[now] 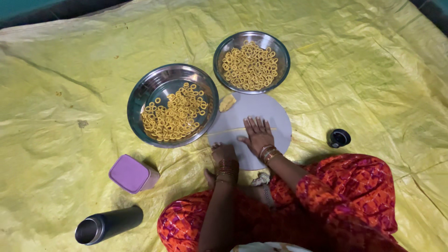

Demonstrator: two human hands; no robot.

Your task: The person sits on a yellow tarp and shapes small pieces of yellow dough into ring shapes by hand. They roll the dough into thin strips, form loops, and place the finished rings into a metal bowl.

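Two hands [242,142] on round board [275,114]

A creased yellow plastic sheet [84,70] covers the floor, with a dark teal edge [28,9] beyond it

A home floor: yellow sheet [326,60] spread under steel bowls [172,105] of dough rings.

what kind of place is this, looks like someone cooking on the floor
Probably a home floor set up for making snacks by hand. A yellow sheet covers the ground, two steel bowls hold small dough rings, and the right hand presses a thin dough strand on a round board.
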